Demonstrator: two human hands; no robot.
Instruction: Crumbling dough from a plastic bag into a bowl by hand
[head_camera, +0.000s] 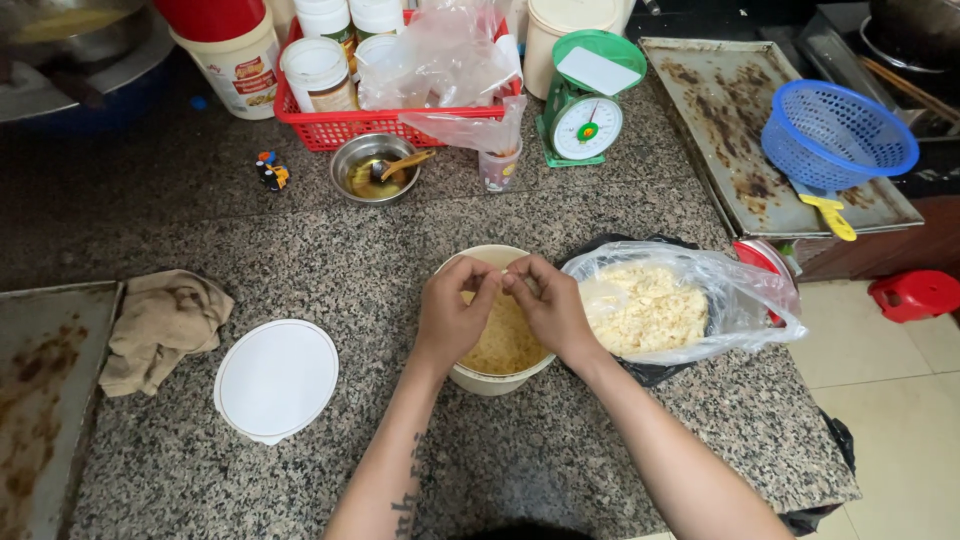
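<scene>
While worked: a small pale piece is pinched by left hand (452, 318) and right hand (548, 305).
Tub (497, 375), 6 o'clock: part filled.
Bag (650, 310), 3 o'clock: much left.

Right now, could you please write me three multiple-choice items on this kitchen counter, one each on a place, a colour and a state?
1. Where does the round white lid lie?
A. On the tub
B. On the counter, left of the tub
C. In the red basket

2. What colour is the kitchen scale?
A. Green
B. Yellow
C. Black

3. How is the cream tub under the hands?
A. Sealed
B. Tipped on its side
C. Open, with yellowish crumbs inside

Answers: 1 B, the lid rests flat on the granite counter, apart from the tub. 2 A, its body and pan are green. 3 C, left hand and right hand meet above its uncovered mouth.
</scene>
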